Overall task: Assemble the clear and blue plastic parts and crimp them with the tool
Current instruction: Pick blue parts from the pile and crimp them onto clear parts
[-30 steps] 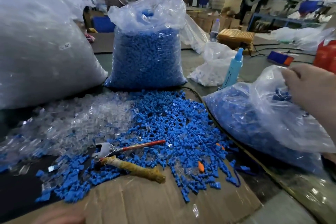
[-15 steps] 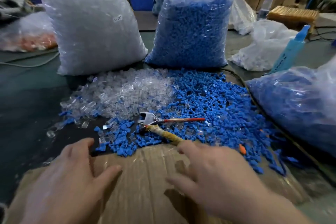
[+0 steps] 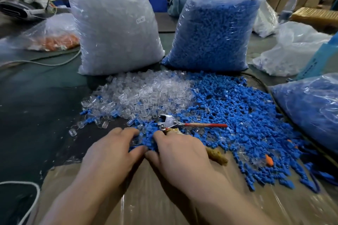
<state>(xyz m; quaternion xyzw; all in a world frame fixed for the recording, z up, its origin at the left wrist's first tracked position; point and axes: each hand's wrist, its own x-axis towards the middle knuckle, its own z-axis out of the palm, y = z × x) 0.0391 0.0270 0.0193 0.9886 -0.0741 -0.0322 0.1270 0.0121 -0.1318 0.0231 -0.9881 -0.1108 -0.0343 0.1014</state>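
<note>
A loose heap of clear plastic parts [image 3: 144, 95] lies beside a wider spread of blue plastic parts [image 3: 243, 113] on the dark table. The crimp tool [image 3: 170, 122] rests on the blue parts, with a metal head, one red handle [image 3: 204, 124] and one tan wrapped handle [image 3: 216, 157]. My left hand [image 3: 111, 153] has its fingertips on the blue parts at the near edge of the pile. My right hand [image 3: 179, 155] lies over the wrapped handle, its index tip close to the tool's pivot. Both thumbs almost meet. I see no part pinched by either hand.
A tall bag of clear parts [image 3: 117, 22] and a bag of blue parts [image 3: 214, 33] stand behind the heaps. Another blue-filled bag [image 3: 311, 111] lies at the right. Taped cardboard [image 3: 146, 197] lies under my forearms. A bag of orange parts [image 3: 56, 40] sits far left, with white cable [image 3: 27, 184] nearby.
Both hands have slid forward off the cardboard into the near edge of the blue pile. The right hand now covers the tool's wrapped handle. A second ago it was at the right-hand bag.
</note>
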